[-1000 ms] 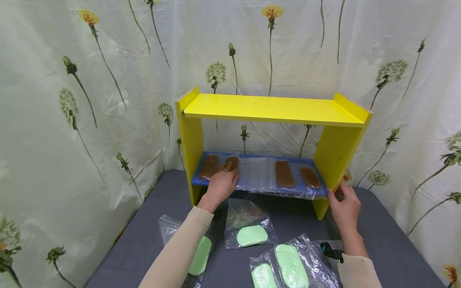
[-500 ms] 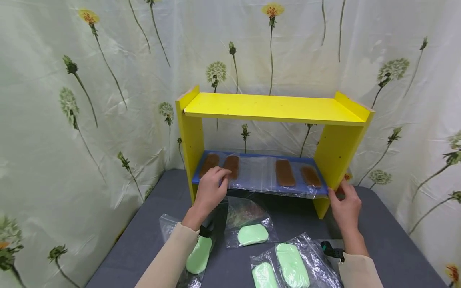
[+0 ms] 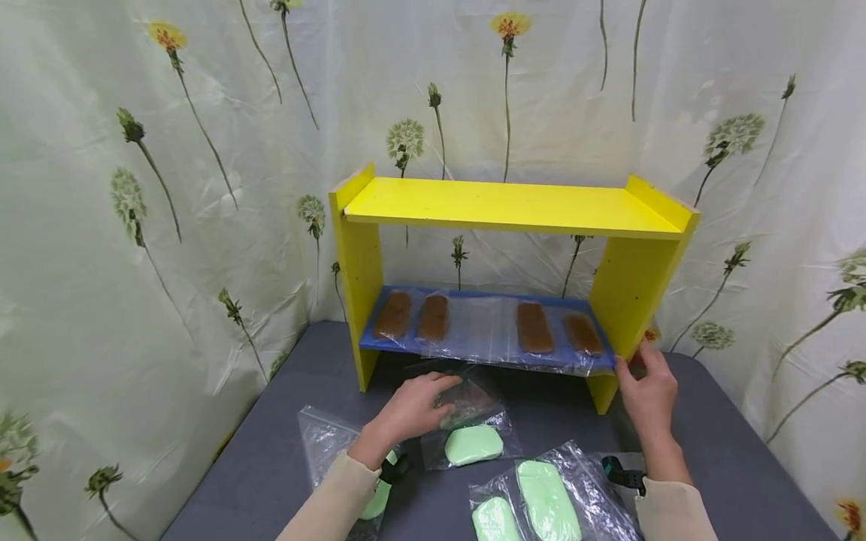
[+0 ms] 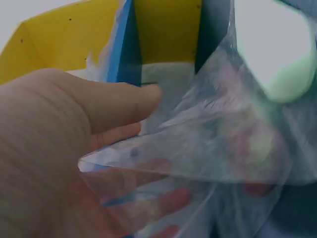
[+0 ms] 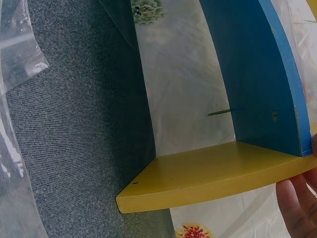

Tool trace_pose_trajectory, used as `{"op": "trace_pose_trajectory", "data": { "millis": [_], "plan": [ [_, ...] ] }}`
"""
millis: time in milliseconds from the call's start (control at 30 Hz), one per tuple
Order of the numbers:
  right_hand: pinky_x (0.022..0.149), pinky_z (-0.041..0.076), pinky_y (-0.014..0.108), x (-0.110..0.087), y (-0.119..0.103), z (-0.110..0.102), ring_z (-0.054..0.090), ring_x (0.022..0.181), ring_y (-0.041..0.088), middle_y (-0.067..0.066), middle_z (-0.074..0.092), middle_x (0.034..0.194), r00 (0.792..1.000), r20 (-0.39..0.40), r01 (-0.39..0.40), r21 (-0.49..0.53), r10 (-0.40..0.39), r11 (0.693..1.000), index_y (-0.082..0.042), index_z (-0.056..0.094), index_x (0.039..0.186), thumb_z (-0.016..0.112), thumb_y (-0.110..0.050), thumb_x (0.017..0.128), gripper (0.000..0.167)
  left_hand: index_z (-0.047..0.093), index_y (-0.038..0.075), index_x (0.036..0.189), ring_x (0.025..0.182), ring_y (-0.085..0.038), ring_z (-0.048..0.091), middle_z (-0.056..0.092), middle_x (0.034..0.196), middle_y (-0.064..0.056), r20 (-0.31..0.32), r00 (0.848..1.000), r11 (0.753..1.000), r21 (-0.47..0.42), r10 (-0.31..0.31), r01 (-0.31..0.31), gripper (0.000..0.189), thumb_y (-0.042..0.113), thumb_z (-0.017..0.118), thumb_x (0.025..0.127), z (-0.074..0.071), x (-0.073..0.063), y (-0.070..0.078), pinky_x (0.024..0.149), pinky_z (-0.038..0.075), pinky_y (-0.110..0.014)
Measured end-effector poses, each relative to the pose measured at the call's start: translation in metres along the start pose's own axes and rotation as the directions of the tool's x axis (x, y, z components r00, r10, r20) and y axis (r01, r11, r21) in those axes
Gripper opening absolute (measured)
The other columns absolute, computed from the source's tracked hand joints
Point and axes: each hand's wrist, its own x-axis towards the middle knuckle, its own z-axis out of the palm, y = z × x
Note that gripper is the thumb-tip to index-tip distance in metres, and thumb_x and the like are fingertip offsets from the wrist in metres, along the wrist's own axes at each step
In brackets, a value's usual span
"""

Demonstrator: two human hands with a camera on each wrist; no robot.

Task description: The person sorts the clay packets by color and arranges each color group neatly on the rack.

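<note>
Head view, left to right: clear bag (image 3: 323,445) with green slab (image 3: 376,505) on dark table (image 3: 257,436), partly hidden by left forearm (image 3: 338,485). Left hand (image 3: 411,409) low before shelves, thumb and fingers apart, gripping nothing; left wrist view shows fingers behind clear plastic of middle bag (image 3: 489,415), its green lump (image 3: 473,445) just beside hand. Above, four bagged brown slabs (image 3: 433,318) in row on blue shelf (image 3: 373,330) of yellow unit (image 3: 514,207). Front right, two bagged green pieces (image 3: 548,500). Far right, right hand (image 3: 651,387) grips unit's right side panel (image 3: 636,285).
</note>
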Motion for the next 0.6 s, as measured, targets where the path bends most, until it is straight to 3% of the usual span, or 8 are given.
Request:
{"op": "trace_pose_trajectory", "data": {
  "millis": [100, 233, 300, 367, 433, 500, 567, 600],
  "plan": [
    [0.066, 0.04, 0.004, -0.002, 0.001, 0.001, 0.055, 0.084, 0.009, 0.011, 0.062, 0.096, 1.0, 0.007, -0.014, -0.001, 0.014, 1.0, -0.01, 0.068, 0.127, 0.078, -0.006, 0.087, 0.041, 0.053, 0.019, 0.148, 0.09, -0.016, 0.062, 0.059, 0.138, -0.004, 0.038, 0.999, 0.993, -0.113, -0.036, 0.04, 0.056, 0.009, 0.067, 0.095, 0.011, 0.004, -0.005, 0.073, 0.05, -0.031],
    [0.066, 0.039, 0.003, -0.001, 0.002, 0.001, 0.054, 0.084, 0.01, 0.011, 0.062, 0.096, 1.0, 0.003, -0.014, 0.001, 0.014, 1.0, -0.01, 0.068, 0.127, 0.077, -0.007, 0.088, 0.041, 0.051, 0.018, 0.149, 0.051, -0.009, 0.036, 0.064, 0.09, 0.003, 0.063, 0.998, 0.964, -0.263, -0.024, 0.04, 0.059, -0.001, 0.06, 0.094, 0.023, 0.01, -0.007, 0.054, 0.037, -0.026],
    [0.066, 0.038, 0.003, -0.001, 0.001, 0.001, 0.054, 0.083, 0.01, 0.012, 0.062, 0.095, 1.0, 0.0, -0.007, 0.001, 0.007, 1.0, -0.009, 0.068, 0.126, 0.077, -0.007, 0.087, 0.04, 0.05, 0.02, 0.15, 0.044, -0.008, 0.025, 0.047, 0.065, 0.006, 0.086, 0.996, 0.945, -0.325, -0.013, 0.041, 0.057, 0.001, 0.057, 0.097, 0.028, 0.012, -0.006, 0.05, 0.032, -0.025],
    [0.066, 0.039, 0.004, 0.0, 0.0, 0.0, 0.054, 0.083, 0.009, 0.012, 0.062, 0.095, 1.0, -0.003, 0.001, -0.001, -0.001, 1.0, -0.008, 0.068, 0.125, 0.077, -0.007, 0.087, 0.039, 0.048, 0.025, 0.152, 0.042, -0.007, 0.023, 0.032, 0.055, 0.008, 0.112, 0.994, 0.931, -0.363, -0.001, 0.042, 0.056, 0.005, 0.055, 0.1, 0.034, 0.014, -0.005, 0.048, 0.031, -0.024],
    [0.066, 0.038, 0.004, 0.0, 0.0, 0.0, 0.053, 0.082, 0.008, 0.012, 0.062, 0.095, 1.0, -0.005, 0.005, -0.005, -0.005, 1.0, -0.007, 0.068, 0.124, 0.077, -0.007, 0.087, 0.038, 0.044, 0.029, 0.153, 0.041, -0.01, 0.025, 0.029, 0.052, 0.007, 0.133, 0.991, 0.91, -0.413, 0.012, 0.044, 0.056, 0.008, 0.053, 0.102, 0.039, 0.015, -0.003, 0.046, 0.031, -0.025],
    [0.066, 0.038, 0.004, 0.001, 0.0, 0.0, 0.052, 0.083, 0.006, 0.013, 0.062, 0.095, 1.0, -0.005, 0.006, -0.004, -0.006, 1.0, -0.007, 0.068, 0.124, 0.077, -0.007, 0.087, 0.037, 0.038, 0.034, 0.156, 0.042, -0.016, 0.029, 0.038, 0.056, 0.004, 0.142, 0.99, 0.893, -0.447, 0.018, 0.048, 0.058, 0.013, 0.053, 0.104, 0.044, 0.015, -0.001, 0.047, 0.034, -0.027],
    [0.066, 0.037, 0.003, 0.001, 0.0, 0.001, 0.052, 0.083, 0.004, 0.013, 0.063, 0.096, 1.0, -0.002, 0.003, -0.01, -0.003, 1.0, -0.007, 0.068, 0.124, 0.077, -0.007, 0.088, 0.038, 0.03, 0.036, 0.159, 0.053, -0.017, 0.051, 0.062, 0.078, -0.002, 0.148, 0.989, 0.881, -0.469, 0.014, 0.057, 0.061, 0.021, 0.054, 0.105, 0.047, 0.013, 0.001, 0.057, 0.046, -0.03],
    [0.066, 0.037, 0.003, 0.001, 0.0, 0.001, 0.052, 0.083, 0.004, 0.013, 0.063, 0.096, 1.0, 0.001, -0.002, -0.012, 0.002, 1.0, -0.008, 0.068, 0.125, 0.077, -0.007, 0.088, 0.038, 0.024, 0.037, 0.16, 0.067, -0.018, 0.061, 0.068, 0.099, -0.004, 0.157, 0.988, 0.873, -0.482, 0.005, 0.073, 0.062, 0.027, 0.054, 0.106, 0.048, 0.012, 0.002, 0.066, 0.051, -0.033]
  ]
}}
